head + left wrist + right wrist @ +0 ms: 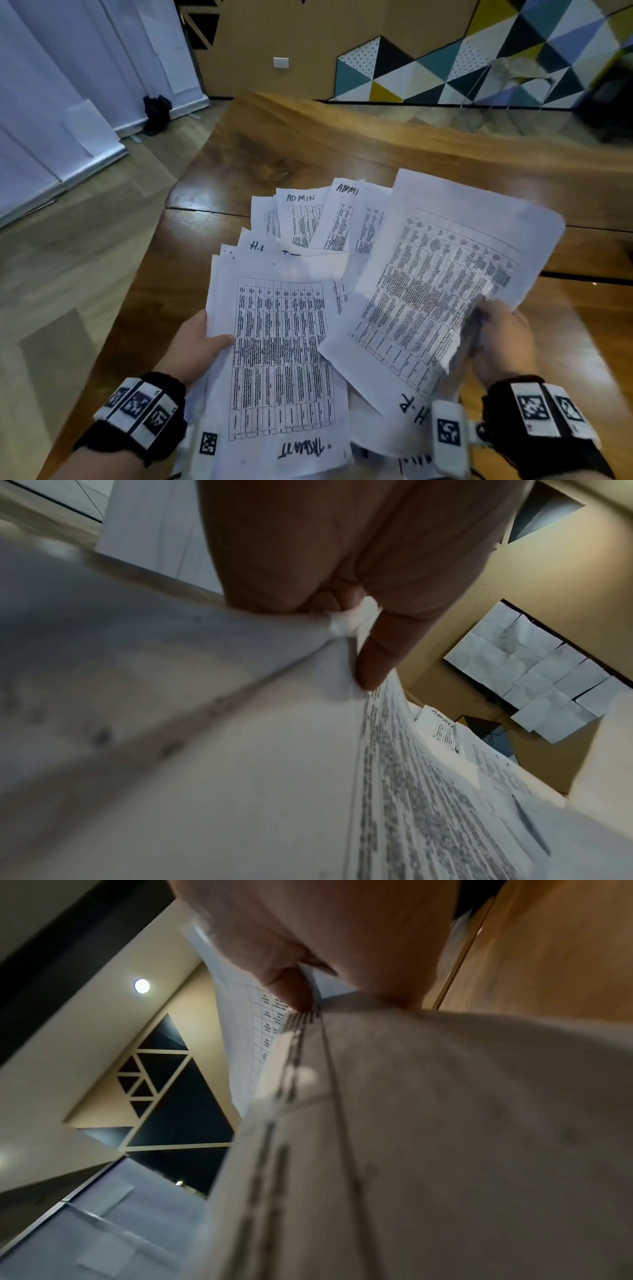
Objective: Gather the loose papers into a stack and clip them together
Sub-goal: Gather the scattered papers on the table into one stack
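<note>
The left hand (195,346) pinches a bunch of papers (281,359) at its 9 o'clock edge, thumb on top. The right hand (503,342) grips a tilted sheet (442,274) by its 4 o'clock edge. More sheets (308,216) lie spread on the wooden table (308,144) toward 12 o'clock.

Printed tables: on the sheets (281,346) I can't read any cell text; it is all smeared.
Left hand (195,346): I see only the thumb on top; its fingers are hidden under the bundle.
Right hand (503,342): the tilted sheet (442,274) covers its fingertips.
Bottom edge, head view: the frame cuts off the lowest sheets.
Left wrist view: the lower left paper is a grey blur.
Right wrist view: the near paper (445,1137) is out of focus.
Clip: I can't make one out.
</note>
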Demonstrator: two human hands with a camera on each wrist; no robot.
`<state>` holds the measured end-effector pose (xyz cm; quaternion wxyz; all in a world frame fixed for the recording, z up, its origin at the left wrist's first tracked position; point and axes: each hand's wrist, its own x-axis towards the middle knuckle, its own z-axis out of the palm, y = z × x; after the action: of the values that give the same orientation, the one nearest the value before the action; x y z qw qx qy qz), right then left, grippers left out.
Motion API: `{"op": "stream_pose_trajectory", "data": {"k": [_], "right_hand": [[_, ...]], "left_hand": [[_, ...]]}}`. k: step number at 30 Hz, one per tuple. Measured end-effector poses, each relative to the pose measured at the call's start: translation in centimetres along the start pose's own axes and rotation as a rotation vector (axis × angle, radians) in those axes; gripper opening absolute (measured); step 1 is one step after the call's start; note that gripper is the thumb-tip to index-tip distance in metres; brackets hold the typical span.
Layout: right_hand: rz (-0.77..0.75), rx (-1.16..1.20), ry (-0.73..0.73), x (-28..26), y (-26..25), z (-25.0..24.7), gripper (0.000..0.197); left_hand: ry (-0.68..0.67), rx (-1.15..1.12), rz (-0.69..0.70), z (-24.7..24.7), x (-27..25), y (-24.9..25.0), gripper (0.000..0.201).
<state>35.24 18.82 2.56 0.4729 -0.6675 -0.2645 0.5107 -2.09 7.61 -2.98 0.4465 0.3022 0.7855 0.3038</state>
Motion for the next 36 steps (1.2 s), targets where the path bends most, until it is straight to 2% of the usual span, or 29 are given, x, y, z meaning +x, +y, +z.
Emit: {"op": "stream_pose_trajectory", "data": {"k": [4,7,10,11,13,15,18,20,22,23,25,26,27,28,30,32,34,36], "right_hand": [[0.016,0.211,-0.057,-0.8,-1.2,1.5,0.045],[-0.012,0.301,-0.163,-1.4,-3.9,2.0,0.017],[-0.039,0.371,-0.288,-1.2,-5.8,2.1,0.006],[-0.031,0.4,-0.323,-1.3,-6.4,2.4,0.004],[-0.027,0.452,-0.335,-0.3,-6.3,2.5,0.013],[-0.003,0.363,-0.286,-0.1,-5.7,3.0,0.017],[0.11,0.218,-0.303,0.2,-3.1,4.1,0.015],[0.079,-0.144,-0.252,-0.6,-1.0,5.3,0.014],[0.045,-0.567,-0.173,-1.2,1.0,6.2,0.032],[0.039,-0.666,-0.188,-1.1,2.2,6.4,0.034],[0.013,-0.88,-0.19,-0.9,4.2,6.8,0.037],[-0.001,-1.0,-0.159,-0.9,4.8,7.0,0.041],[-0.018,-1.09,-0.139,-0.9,5.3,7.0,0.047],[-0.027,-1.155,-0.126,-1.0,5.6,6.9,0.055],[-0.027,-1.125,-0.082,-1.3,6.3,6.8,0.072],[-0.024,-1.063,-0.099,-1.3,6.8,7.3,0.076],[-0.008,-1.081,-0.167,-1.5,7.2,8.1,0.063],[-0.02,-1.106,-0.25,-1.9,7.5,8.9,0.04]], "left_hand": [[-0.01,0.003,-0.03,0.2,0.0,0.2,0.035],[-0.003,-0.011,-0.055,0.2,0.1,-0.1,0.035],[-0.015,-0.048,-0.09,0.2,0.1,-0.7,0.034],[-0.03,-0.056,-0.091,0.2,0.1,-0.8,0.034],[-0.046,-0.077,-0.09,0.3,-0.2,-0.6,0.033],[-0.05,-0.136,-0.112,0.3,-0.6,-0.4,0.033],[-0.054,-0.185,-0.116,0.6,-1.2,0.1,0.03],[-0.058,-0.237,-0.13,0.8,-1.4,0.3,0.022],[-0.038,-0.298,-0.135,0.7,-1.3,0.6,0.019],[-0.023,-0.307,-0.144,0.6,-0.8,0.3,0.035],[-0.013,-0.308,-0.142,0.5,2.0,-2.4,0.094],[-0.015,-0.32,-0.143,0.5,3.7,-4.3,0.115],[-0.015,-0.338,-0.149,0.6,4.5,-5.2,0.123],[-0.019,-0.354,-0.158,0.8,3.7,-4.4,0.117],[-0.008,-0.378,-0.119,1.6,0.2,-0.4,0.081],[-0.015,-0.38,-0.105,2.6,-0.7,0.7,0.049],[-0.035,-0.372,-0.092,3.2,-0.9,0.9,0.033],[-0.056,-0.329,-0.086,3.5,-0.4,0.7,0.033]]}}
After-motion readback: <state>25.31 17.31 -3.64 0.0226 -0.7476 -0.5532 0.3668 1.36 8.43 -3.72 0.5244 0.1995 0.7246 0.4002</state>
